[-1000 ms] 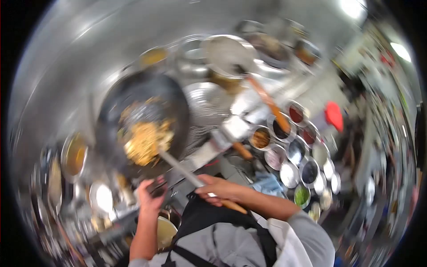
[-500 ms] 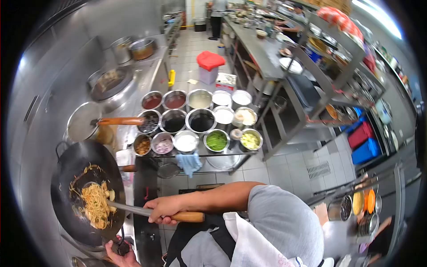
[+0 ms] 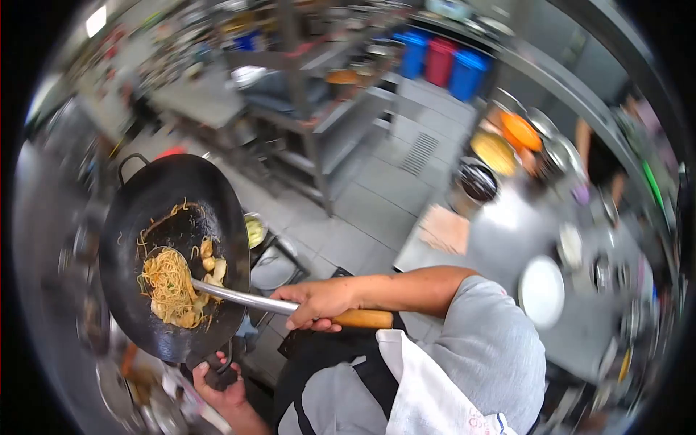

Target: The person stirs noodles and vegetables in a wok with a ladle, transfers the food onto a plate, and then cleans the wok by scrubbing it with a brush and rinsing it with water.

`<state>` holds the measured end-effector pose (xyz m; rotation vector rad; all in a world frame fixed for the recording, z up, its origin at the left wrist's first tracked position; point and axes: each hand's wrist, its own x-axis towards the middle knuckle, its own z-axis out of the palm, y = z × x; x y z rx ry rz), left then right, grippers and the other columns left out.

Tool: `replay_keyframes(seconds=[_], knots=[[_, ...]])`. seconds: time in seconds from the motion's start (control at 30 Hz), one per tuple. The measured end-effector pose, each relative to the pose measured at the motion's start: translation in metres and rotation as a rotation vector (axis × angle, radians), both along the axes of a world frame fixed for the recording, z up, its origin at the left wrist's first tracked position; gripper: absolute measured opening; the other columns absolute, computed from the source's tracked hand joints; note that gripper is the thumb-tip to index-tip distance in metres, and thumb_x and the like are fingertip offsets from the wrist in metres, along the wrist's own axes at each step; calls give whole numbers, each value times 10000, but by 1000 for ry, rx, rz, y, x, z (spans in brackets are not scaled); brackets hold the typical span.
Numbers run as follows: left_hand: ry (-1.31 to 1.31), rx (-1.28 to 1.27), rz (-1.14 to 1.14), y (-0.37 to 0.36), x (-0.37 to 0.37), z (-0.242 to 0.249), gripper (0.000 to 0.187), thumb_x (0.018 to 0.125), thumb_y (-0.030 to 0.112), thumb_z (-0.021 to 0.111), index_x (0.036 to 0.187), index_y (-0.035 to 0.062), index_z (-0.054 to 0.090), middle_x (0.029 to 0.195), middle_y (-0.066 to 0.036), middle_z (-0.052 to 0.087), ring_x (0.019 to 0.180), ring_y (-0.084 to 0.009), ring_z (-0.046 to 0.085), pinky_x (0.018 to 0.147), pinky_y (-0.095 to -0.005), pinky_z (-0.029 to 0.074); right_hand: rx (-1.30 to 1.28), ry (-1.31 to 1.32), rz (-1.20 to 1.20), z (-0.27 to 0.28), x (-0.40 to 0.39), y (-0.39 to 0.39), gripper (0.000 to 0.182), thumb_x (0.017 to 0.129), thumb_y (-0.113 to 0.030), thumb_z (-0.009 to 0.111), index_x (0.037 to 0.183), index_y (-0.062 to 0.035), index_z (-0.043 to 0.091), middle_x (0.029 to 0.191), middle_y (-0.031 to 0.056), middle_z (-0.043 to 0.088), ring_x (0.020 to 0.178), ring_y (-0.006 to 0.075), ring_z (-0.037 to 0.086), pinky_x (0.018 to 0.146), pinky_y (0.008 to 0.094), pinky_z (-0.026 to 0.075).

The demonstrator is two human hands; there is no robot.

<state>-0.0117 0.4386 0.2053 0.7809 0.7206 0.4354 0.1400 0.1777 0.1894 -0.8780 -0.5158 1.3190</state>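
Note:
My right hand point(image 3: 317, 301) is closed around a long ladle point(image 3: 250, 298) with a metal shaft and wooden grip. The ladle's bowl sits inside a black wok point(image 3: 170, 181), under a heap of noodles point(image 3: 172, 286). Pale chunks point(image 3: 215, 272) lie beside the noodles, and loose strands cling to the dark wall. At the wok's near side, my left hand point(image 3: 226, 390) grips the looped handle through a dark cloth point(image 3: 216, 371). The wok is lifted and tilted toward me.
On the right stands a steel counter point(image 3: 471, 268) with a white plate point(image 3: 542, 291), a folded cloth point(image 3: 444, 228) and containers, including an orange one point(image 3: 520, 132). Blue bins point(image 3: 470, 75) and a red bin stand behind. A person's arm shows at far right. Metal shelving point(image 3: 319, 156) rises ahead.
My view has swung right, away from the stove and sauce pots toward the counter. The wok and ladle have come along in my hands, and the noodles are gathered more on the ladle.

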Motion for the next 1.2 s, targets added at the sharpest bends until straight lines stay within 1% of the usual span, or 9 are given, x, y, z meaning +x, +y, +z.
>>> replay_keyframes(seconds=[0.1, 0.2, 0.3, 0.43, 0.47, 0.57, 0.77, 1.07, 1.2], knots=[[-6, -63, -369, 40, 24, -8, 276, 751, 241, 590, 987, 99, 574, 832, -107, 636, 694, -206, 613, 568, -345, 521, -78, -21, -281, 15, -58, 0, 528, 893, -107, 568, 1335, -55, 284, 586, -28, 414, 400, 47, 427, 340, 235, 382], [-4, -149, -682, 74, 44, 22, 230, 749, 232, 581, 901, 61, 591, 837, -133, 635, 708, -226, 624, 574, -370, 537, -122, -8, -558, 54, -124, 20, 536, 895, -114, 572, 1344, -54, 285, 580, -30, 412, 402, 47, 421, 349, 235, 378], [73, -295, -954, 51, 49, 42, 196, 731, 201, 574, 829, 32, 587, 836, -167, 636, 672, -256, 628, 566, -400, 542, -164, 47, -805, 93, -197, 10, 554, 897, -123, 576, 1362, -53, 283, 578, -29, 397, 406, 45, 408, 356, 232, 371], [119, -246, -1213, 4, 19, 55, 243, 715, 186, 582, 896, 24, 570, 819, -170, 634, 653, -265, 630, 565, -415, 548, -184, 182, -1153, 120, -299, 8, 563, 888, -110, 582, 1367, -56, 291, 593, -17, 393, 407, 46, 393, 357, 223, 362], [138, -263, -1257, -50, 90, -2, 243, 715, 186, 582, 896, 24, 570, 819, -170, 634, 653, -265, 630, 565, -415, 548, -199, 200, -1197, 66, -241, -29, 563, 888, -110, 582, 1367, -56, 291, 593, -17, 393, 407, 46, 393, 357, 223, 362], [268, -225, -1467, -93, 74, -2, 301, 690, 236, 601, 909, 32, 566, 806, -134, 616, 669, -223, 592, 604, -387, 503, -103, 311, -1404, 64, -285, -38, 548, 884, -85, 574, 1364, -86, 309, 614, -8, 402, 409, 42, 384, 345, 214, 342], [302, -300, -1695, -193, 52, -37, 267, 710, 194, 594, 889, -3, 571, 830, -171, 637, 702, -265, 628, 649, -403, 518, 45, 482, -1594, 49, -337, -85, 491, 884, -43, 551, 1332, -121, 367, 614, -9, 386, 400, 40, 377, 333, 217, 335], [297, -266, -1692, -292, 24, -48, 202, 705, 188, 608, 858, 60, 580, 800, -159, 638, 702, -277, 629, 661, -437, 508, 152, 548, -1725, 34, -396, -157, 450, 879, -28, 540, 1294, -120, 392, 660, 13, 401, 408, 52, 374, 349, 232, 343], [215, -214, -1735, -318, 55, -59, 218, 712, 159, 597, 870, 9, 581, 782, -153, 632, 687, -272, 628, 644, -406, 523, 79, 525, -1891, 47, -420, -154, 507, 874, -22, 546, 1343, -92, 366, 630, 11, 404, 376, 48, 376, 317, 215, 353]])
